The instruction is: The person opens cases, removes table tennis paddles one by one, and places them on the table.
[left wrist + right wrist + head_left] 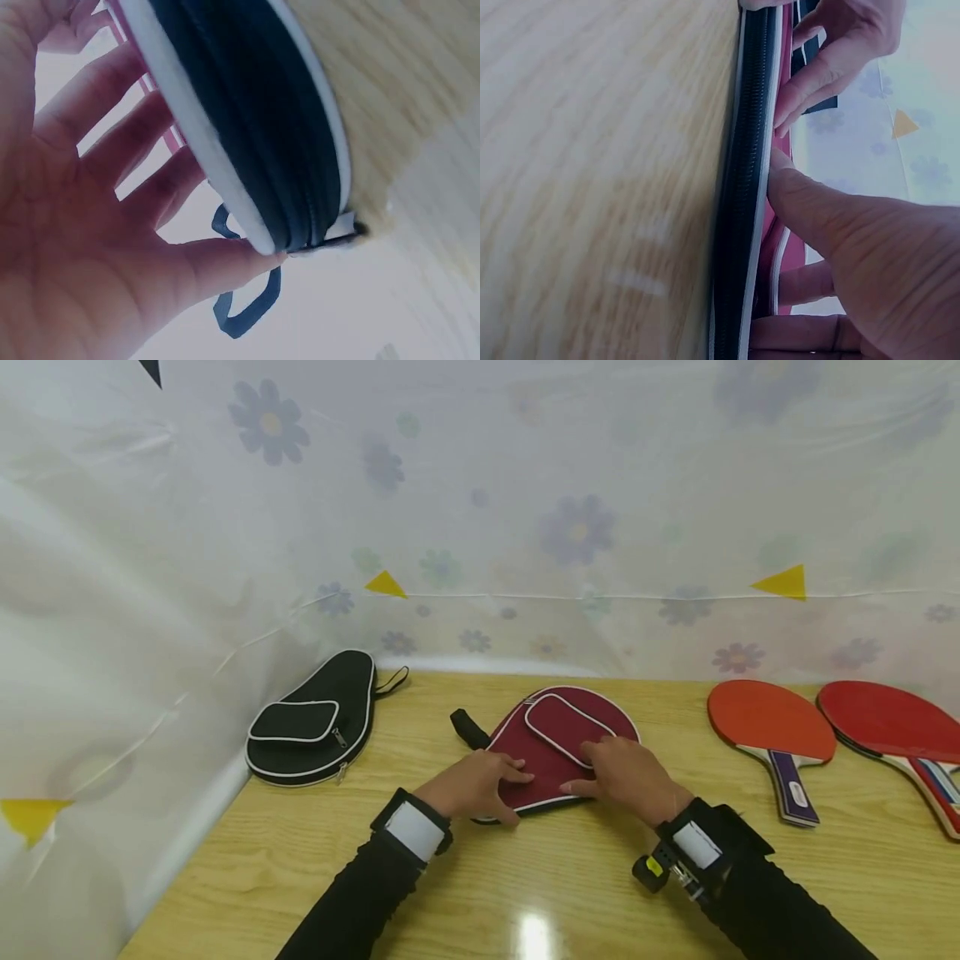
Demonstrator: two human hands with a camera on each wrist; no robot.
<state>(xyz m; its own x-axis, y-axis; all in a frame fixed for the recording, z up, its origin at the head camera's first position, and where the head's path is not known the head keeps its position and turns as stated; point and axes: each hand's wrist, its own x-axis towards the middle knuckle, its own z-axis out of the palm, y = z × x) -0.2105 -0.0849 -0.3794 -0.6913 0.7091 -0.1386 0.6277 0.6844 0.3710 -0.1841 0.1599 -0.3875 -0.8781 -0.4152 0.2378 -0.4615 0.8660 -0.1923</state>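
Note:
A maroon table tennis bat case (pixel 536 781) with white piping, a front pocket and a dark side band lies on the table. My left hand (pixel 480 781) is at its left end, fingers spread over the maroon face. In the left wrist view the thumb (pixel 232 262) touches the corner where the zip (pixel 307 217) ends. My right hand (pixel 626 777) rests on the right part of the case, its fingertips by the pocket. The right wrist view shows the right thumb (pixel 802 199) on the case's upper edge, above the zipped side (pixel 746 165).
To the left lies a black bat case (pixel 311 756) with a wrist loop. An orange-red bat (pixel 768 718) and a red bat (pixel 892 722) lie on the right of the wooden table (pixel 247 868). A flowered sheet (pixel 480 510) hangs behind and at the left.

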